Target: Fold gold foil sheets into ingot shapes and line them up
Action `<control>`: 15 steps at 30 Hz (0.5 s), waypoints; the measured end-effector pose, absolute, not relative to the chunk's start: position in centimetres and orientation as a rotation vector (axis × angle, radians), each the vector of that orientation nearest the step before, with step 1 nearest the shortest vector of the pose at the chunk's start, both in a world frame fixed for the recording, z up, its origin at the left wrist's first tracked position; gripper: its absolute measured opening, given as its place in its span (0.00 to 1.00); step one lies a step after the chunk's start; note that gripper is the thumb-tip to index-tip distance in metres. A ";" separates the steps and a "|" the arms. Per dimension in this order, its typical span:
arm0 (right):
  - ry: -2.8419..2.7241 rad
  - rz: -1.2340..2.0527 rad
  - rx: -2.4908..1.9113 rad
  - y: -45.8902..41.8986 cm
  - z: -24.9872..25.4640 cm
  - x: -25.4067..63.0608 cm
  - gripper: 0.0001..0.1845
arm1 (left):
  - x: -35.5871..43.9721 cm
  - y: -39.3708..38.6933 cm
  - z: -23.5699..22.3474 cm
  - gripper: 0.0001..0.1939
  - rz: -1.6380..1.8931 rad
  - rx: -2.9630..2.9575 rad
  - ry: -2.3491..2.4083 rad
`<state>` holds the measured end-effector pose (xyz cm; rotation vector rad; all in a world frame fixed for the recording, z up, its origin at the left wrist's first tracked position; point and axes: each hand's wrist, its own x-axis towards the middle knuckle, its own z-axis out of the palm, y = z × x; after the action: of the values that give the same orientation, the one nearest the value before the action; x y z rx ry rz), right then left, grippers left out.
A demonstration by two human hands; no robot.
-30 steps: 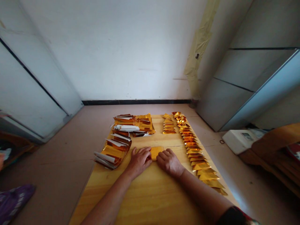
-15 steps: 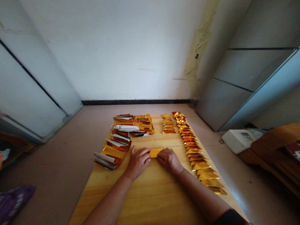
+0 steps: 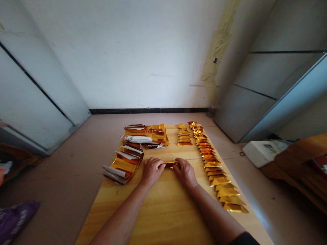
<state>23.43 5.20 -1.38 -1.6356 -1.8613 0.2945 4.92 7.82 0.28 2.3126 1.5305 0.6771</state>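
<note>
A small folded piece of gold foil paper spans the gap between my two hands, over the middle of the wooden table. My left hand pinches its left end, and my right hand grips the right end; the fingertips partly cover both ends. To the left lie curled gold sheets with white undersides. Behind them is a stack of gold foil paper with white rolled edges. On the right, several folded gold pieces overlap in a long row, and a shorter row sits beside it.
The wooden table stands on a tiled floor, with a white wall beyond it. A grey cabinet and a white box are to the right. At lower left lies a purple bag.
The gold paper lay flat between my hands; now it looks narrower and creased, with a darker fold. My fingers have curled in to pinch its ends.
</note>
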 end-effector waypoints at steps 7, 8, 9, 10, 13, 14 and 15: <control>-1.873 0.201 -1.763 5.2 -1.2 22.8 0.10 | 5.6 8.4 0.0 0.07 0.611 2.266 1.630; -1.883 0.180 -1.775 5.1 -1.1 22.8 0.10 | 5.7 8.4 0.0 0.07 0.587 2.278 1.643; -1.893 0.162 -1.787 5.1 -1.1 22.7 0.10 | 5.8 8.4 0.1 0.07 0.566 2.292 1.656; -1.903 0.151 -1.797 5.0 -1.0 22.7 0.11 | 5.9 8.3 0.1 0.07 0.550 2.306 1.665; -1.927 0.144 -1.825 4.9 -0.9 22.7 0.11 | 6.1 8.1 0.3 0.08 0.528 2.335 1.669; -1.935 0.146 -1.834 4.9 -0.8 22.7 0.10 | 6.2 8.0 0.3 0.08 0.523 2.342 1.663; -1.942 0.150 -1.842 4.9 -0.7 22.8 0.10 | 6.2 8.0 0.3 0.08 0.516 2.351 1.660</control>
<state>22.75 4.94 -0.71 -1.8425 -1.9418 0.1504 6.23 7.97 0.35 2.3508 1.6603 0.5161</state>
